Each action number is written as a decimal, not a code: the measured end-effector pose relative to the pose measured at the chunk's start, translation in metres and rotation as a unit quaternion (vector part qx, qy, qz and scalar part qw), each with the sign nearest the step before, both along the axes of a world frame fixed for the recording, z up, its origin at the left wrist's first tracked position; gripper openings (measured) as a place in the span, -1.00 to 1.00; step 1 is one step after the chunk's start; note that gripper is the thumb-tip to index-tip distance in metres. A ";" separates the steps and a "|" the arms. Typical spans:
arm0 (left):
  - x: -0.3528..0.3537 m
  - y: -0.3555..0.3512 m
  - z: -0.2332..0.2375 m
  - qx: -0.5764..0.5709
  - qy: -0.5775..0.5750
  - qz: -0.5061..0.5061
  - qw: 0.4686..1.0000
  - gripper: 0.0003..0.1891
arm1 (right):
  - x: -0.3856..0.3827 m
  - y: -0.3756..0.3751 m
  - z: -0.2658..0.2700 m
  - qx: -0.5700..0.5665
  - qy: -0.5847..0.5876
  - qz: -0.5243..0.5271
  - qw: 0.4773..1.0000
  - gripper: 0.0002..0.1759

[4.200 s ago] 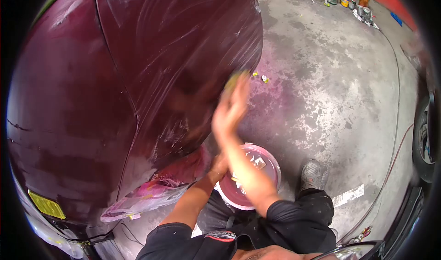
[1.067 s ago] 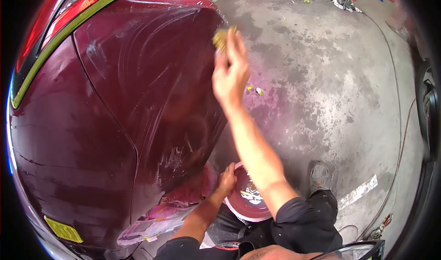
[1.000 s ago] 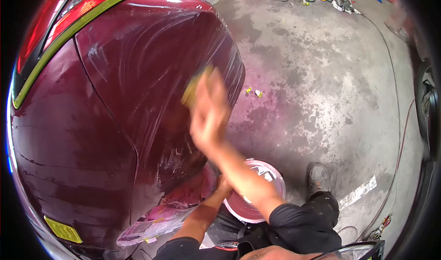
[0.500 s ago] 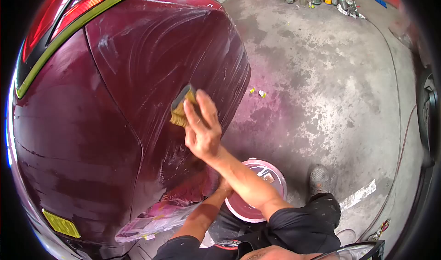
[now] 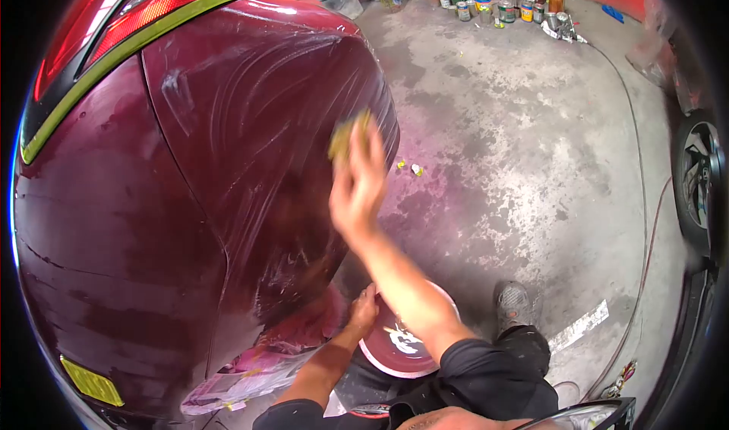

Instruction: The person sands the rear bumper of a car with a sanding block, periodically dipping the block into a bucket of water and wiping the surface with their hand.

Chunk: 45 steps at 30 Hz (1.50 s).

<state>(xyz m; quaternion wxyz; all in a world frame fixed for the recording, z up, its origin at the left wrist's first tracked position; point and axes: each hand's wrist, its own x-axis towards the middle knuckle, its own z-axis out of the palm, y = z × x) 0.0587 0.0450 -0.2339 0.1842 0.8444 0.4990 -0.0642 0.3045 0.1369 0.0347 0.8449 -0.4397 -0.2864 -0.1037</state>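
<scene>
A dark red car body panel (image 5: 190,195), streaked with whitish residue, fills the left half of the view. Near the panel's right edge, my right hand (image 5: 360,183) holds a yellowish pad (image 5: 351,135) against the surface; both are smeared by motion. My left hand (image 5: 364,309) is lower down, at the left rim of a round bucket (image 5: 449,301) with dark reddish content. Its fingers look bent, and what they hold, if anything, is hidden. Pink-stained plastic sheeting (image 5: 250,377) hangs at the panel's bottom edge.
Paint cans (image 5: 484,5) and a grey tub (image 5: 339,0) line the red wall at the back. A cable (image 5: 636,119) runs along the floor on the right, beside a car wheel (image 5: 697,176). My shoe (image 5: 515,306) stands right of the bucket.
My right hand has moved up and to the right across the panel with the pad. My left hand now shows at the bucket rim, where my right forearm partly hid it before. The view has shifted slightly.
</scene>
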 end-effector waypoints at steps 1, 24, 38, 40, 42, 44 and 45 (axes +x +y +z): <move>0.005 -0.005 0.018 0.017 -0.030 -0.009 0.999 -0.48 | 0.045 0.004 0.030 -0.026 -0.010 0.000 1.000 -0.47; 0.016 -0.002 0.036 0.007 -0.023 -0.025 0.999 -0.47 | 0.057 0.022 -0.032 -0.090 0.073 -0.035 0.993 -0.46; 0.007 -0.006 0.025 0.035 -0.019 -0.034 0.999 -0.54 | 0.055 0.017 -0.039 -0.114 0.196 0.051 0.973 -0.43; 0.000 -0.004 0.025 -0.012 0.037 -0.035 0.999 -0.54 | 0.017 0.007 -0.048 -0.143 0.157 0.017 0.977 -0.42; -0.014 0.001 -0.001 -0.017 -0.057 -0.118 0.991 -0.55 | -0.067 -0.028 -0.060 -0.158 0.094 0.002 0.983 -0.43; -0.028 0.000 -0.023 0.103 -0.134 -0.128 0.977 -0.56 | -0.107 -0.041 -0.068 -0.119 0.105 0.051 0.986 -0.48; -0.058 0.009 -0.070 0.042 -0.177 -0.119 0.976 -0.35 | -0.084 -0.035 -0.058 -0.116 0.125 0.030 0.985 -0.49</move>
